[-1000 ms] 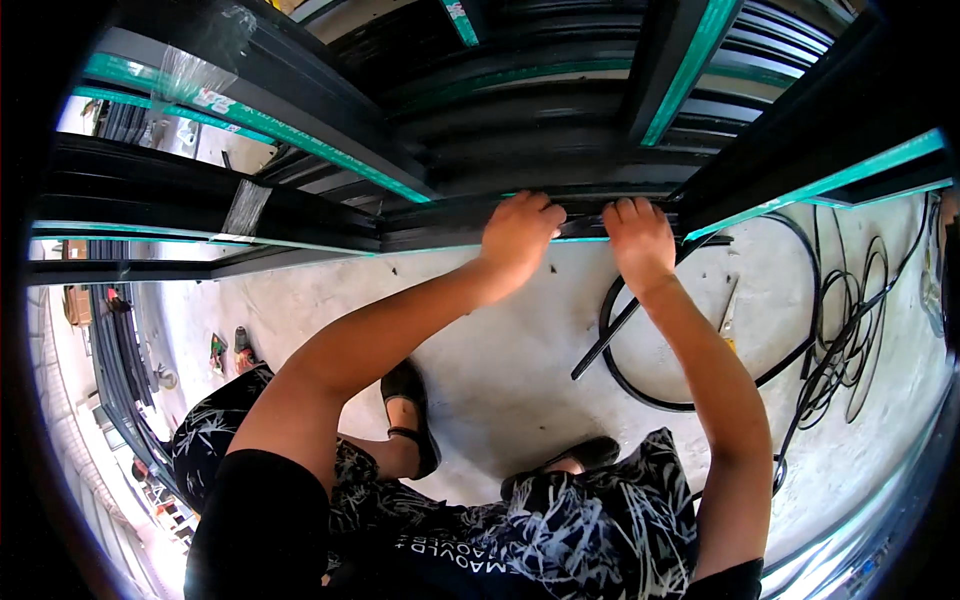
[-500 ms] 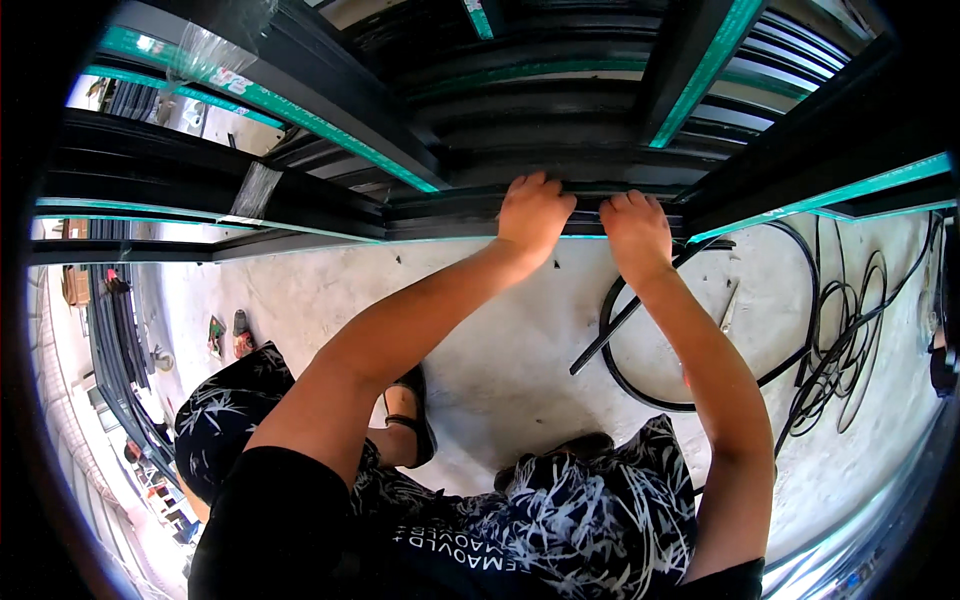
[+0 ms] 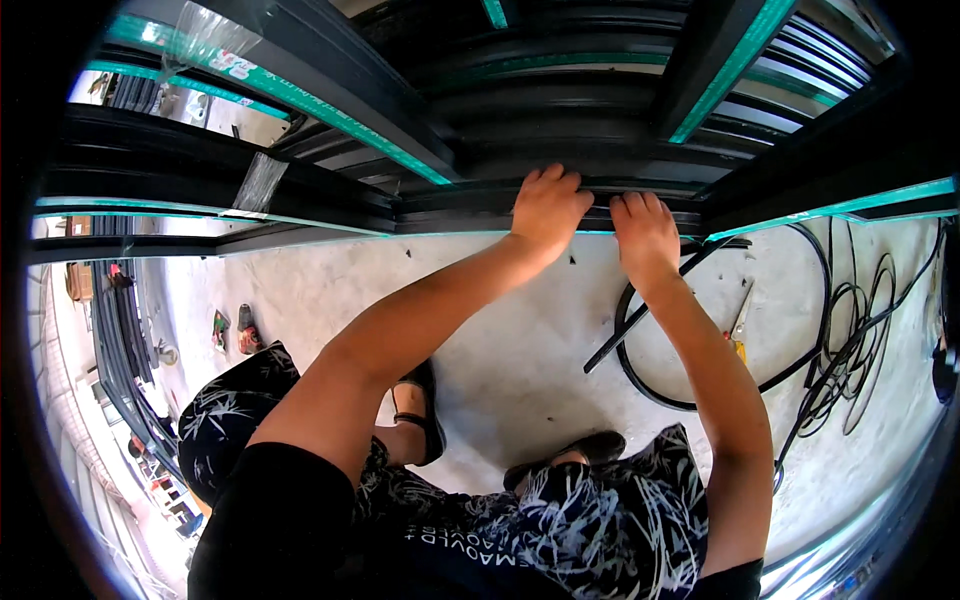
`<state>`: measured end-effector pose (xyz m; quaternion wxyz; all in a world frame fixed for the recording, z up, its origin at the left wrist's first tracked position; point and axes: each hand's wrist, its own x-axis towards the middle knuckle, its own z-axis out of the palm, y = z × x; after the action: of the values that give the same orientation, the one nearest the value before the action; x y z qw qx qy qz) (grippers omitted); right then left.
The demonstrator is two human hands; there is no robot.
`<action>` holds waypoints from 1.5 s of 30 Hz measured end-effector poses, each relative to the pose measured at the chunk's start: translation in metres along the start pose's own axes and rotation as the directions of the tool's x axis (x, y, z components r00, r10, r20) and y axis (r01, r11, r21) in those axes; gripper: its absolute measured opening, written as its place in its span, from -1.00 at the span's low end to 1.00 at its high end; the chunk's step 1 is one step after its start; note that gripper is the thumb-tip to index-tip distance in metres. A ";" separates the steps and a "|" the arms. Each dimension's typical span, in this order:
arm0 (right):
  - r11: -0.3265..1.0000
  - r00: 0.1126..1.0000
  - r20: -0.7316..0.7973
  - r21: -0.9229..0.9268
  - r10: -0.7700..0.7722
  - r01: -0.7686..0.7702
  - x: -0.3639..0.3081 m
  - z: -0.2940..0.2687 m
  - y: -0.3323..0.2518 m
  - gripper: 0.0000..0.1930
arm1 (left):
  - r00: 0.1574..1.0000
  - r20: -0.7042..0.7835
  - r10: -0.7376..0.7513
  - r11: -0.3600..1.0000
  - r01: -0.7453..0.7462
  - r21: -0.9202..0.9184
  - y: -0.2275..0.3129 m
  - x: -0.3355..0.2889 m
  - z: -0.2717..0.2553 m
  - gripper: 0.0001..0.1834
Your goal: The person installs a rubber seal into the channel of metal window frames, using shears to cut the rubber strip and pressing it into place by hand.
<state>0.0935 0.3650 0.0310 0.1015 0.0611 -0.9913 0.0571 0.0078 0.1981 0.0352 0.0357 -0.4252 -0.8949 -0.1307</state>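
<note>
Both my hands rest at the near bar of a black window or door frame [image 3: 480,218] with green film along its edges. My left hand [image 3: 550,208] is closed, its fingers curled over the bar's top edge. Just to its right, a narrow gap away, my right hand [image 3: 646,232] is also closed over the bar with its fingertips bent onto it. Whether a thin strip lies under the fingertips is hidden.
More black frame bars [image 3: 380,95] stand beyond. On the concrete floor at right lie a coiled black cord or rubber strip [image 3: 868,340] and yellow-handled scissors or cutters [image 3: 739,340]. A red-and-black tool [image 3: 248,330] lies at left. Long dark profiles [image 3: 125,350] stand farther left.
Both hands keep their hold on the bar. The whole view has shifted slightly, so hands and frame appear a little farther right. More of the yellow-handled tool shows beside my right forearm.
</note>
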 end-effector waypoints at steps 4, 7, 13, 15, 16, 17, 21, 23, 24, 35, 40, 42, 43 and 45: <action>0.999 0.999 0.035 -0.039 0.025 -0.024 0.001 0.009 -0.005 -0.80 | 1.000 0.023 0.009 1.000 -0.009 -0.009 -0.001 0.000 -0.001 -0.86; 0.998 0.999 0.017 -0.034 0.047 -0.046 0.001 0.005 -0.005 -0.75 | 0.999 0.039 0.005 1.000 -0.006 0.023 0.002 0.004 -0.004 -0.87; 0.859 0.921 -0.028 0.373 0.388 -0.351 -0.035 -0.011 -0.042 -0.59 | 0.999 0.017 0.027 0.999 -0.026 -0.043 -0.009 0.001 0.000 -0.92; 0.459 0.718 0.255 0.621 0.648 -0.635 -0.060 -0.002 -0.053 -0.67 | 0.999 0.020 0.027 0.999 -0.027 -0.030 -0.006 0.004 0.004 -0.93; 0.029 0.529 0.534 0.685 0.660 -0.728 -0.067 0.009 -0.054 -0.68 | 1.000 0.016 0.026 1.000 -0.026 -0.014 -0.007 0.006 0.004 -0.93; -0.157 0.452 0.602 0.697 0.658 -0.700 -0.065 0.012 -0.051 -0.65 | 0.999 0.029 0.030 0.999 -0.029 -0.012 -0.007 0.007 0.004 -0.93; -0.659 0.242 0.822 0.561 0.516 -0.501 -0.027 0.009 -0.025 -0.57 | 0.992 0.114 0.049 0.999 -0.046 -0.025 -0.008 0.012 -0.002 -0.93; -0.765 0.157 0.896 0.438 0.416 -0.473 -0.006 0.002 -0.013 -0.54 | 0.981 0.174 0.090 0.996 -0.084 -0.040 -0.011 0.016 -0.007 -0.93; -0.757 0.129 0.897 0.428 0.423 -0.493 -0.002 0.007 -0.012 -0.54 | 0.971 0.205 0.123 0.992 -0.116 -0.047 -0.014 0.017 -0.009 -0.92; -0.743 -0.101 0.878 0.329 0.468 -0.583 0.036 0.019 -0.014 -0.59 | 0.950 0.170 0.262 0.961 -0.240 -0.141 -0.025 0.015 -0.008 -0.91; -0.715 -0.076 0.883 0.323 0.464 -0.620 0.027 0.021 -0.006 -0.64 | 0.999 -0.018 0.047 0.986 -0.049 -0.162 -0.011 -0.011 0.000 -0.91; -0.710 -0.054 0.874 0.355 0.483 -0.609 0.028 0.021 -0.013 -0.65 | 0.997 -0.076 0.018 0.978 -0.033 -0.207 -0.017 -0.018 -0.004 -0.89; -0.708 -0.049 0.871 0.362 0.488 -0.607 0.025 0.022 -0.014 -0.66 | 0.997 -0.072 0.023 0.973 -0.039 -0.228 -0.020 -0.020 -0.002 -0.88; -0.705 -0.022 0.869 0.386 0.494 -0.595 0.025 0.018 -0.015 -0.67 | 0.997 -0.069 0.040 0.966 -0.056 -0.252 -0.026 -0.017 -0.003 -0.86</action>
<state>0.0681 0.3448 0.0198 -0.0805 -0.6222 -0.3926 0.6725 -0.0014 0.1688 0.0293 0.0125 -0.4434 -0.8587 -0.2566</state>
